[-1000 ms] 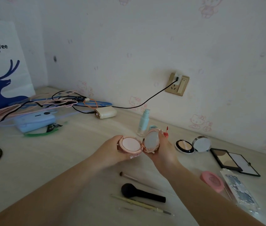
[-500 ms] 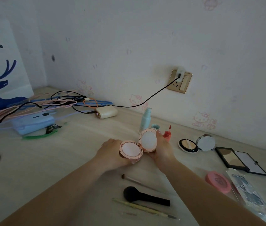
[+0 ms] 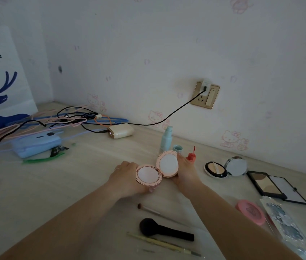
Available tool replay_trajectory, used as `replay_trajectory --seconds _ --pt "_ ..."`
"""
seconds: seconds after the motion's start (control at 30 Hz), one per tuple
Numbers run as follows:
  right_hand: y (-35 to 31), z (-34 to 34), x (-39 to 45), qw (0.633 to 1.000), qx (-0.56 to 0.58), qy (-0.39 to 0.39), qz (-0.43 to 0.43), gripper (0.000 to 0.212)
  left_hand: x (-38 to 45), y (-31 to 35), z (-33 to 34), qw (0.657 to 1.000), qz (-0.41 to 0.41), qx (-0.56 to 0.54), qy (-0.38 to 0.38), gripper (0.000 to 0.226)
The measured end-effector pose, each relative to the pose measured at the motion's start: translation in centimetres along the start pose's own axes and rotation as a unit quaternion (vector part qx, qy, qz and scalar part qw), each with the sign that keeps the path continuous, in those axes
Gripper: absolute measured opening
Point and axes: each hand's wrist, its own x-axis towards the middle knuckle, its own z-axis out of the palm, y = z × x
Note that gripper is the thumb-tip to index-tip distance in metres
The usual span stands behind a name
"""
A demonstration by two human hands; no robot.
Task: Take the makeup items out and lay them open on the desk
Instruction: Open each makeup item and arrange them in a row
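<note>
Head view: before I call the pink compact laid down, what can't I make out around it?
- Underside of the pink compact: hidden by the left hand and right hand, so contact with the desk cannot be told.
- Both hands' fingers: mostly behind the compact.
- Paper bag: cut off by the left edge.
- Glittery case: too dim to read.
</note>
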Motion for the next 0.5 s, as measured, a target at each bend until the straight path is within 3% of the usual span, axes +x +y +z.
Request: replay_trajectory --seconds 0.2,0.43,0.5 --pt "-0.1 -0.4 -0.6 0.999 -0.031 -0.009 -0.007 0.034 -0.6 0.5 -0.6 1.000 -0.008 0.002 -0.025 0.075" --pt "-0.6 -2.7 -2.8 0.999 -0.026 -0.040 -0.006 0.024 -1.9 1.7 -2.2 0.996 -0.058 -0.049 -0.042 0.104" --pt "-0.7 -3.6 -3.5 0.999 -0.042 -0.033 -0.003 0.013 -2.3 2.2 -2.6 0.995 -0.049 -0.083 -0.002 0.095"
